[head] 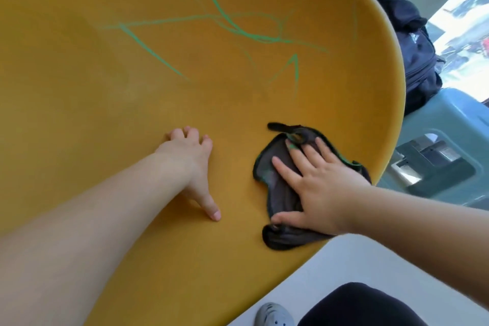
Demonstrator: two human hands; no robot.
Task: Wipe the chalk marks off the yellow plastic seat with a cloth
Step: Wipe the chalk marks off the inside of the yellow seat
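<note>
Right hand [317,188] flat on dark cloth [280,193], fingers spread, pressing it onto yellow seat [92,74] near seat's right rim. Left hand [193,159] rests on seat, thumb splayed, holding nothing. Green chalk marks [238,29] across seat's far part.

Yellow seat [105,92] across most of the view, rim curving from 1 down to 5 o'clock. Green chalk marks [221,14] at 12 to 1 o'clock, crossing lines and loops, well apart from both hands. Toward 4 o'clock: dark cloth [280,196] with green edging, crumpled on the seat near the rim. Right hand [320,193] flat on it, fingers straight and spread, thumb by the lower fold, green chalk on one fingertip [292,146]. Left hand [195,167] near centre, fingertips and thumb touching bare seat, near the cloth but apart. Off the seat: black backpack [415,55] at 2 o'clock, teal stool [436,140] at 3, grey shoe [274,316] and black-clad knee [357,304] at 5.
</note>
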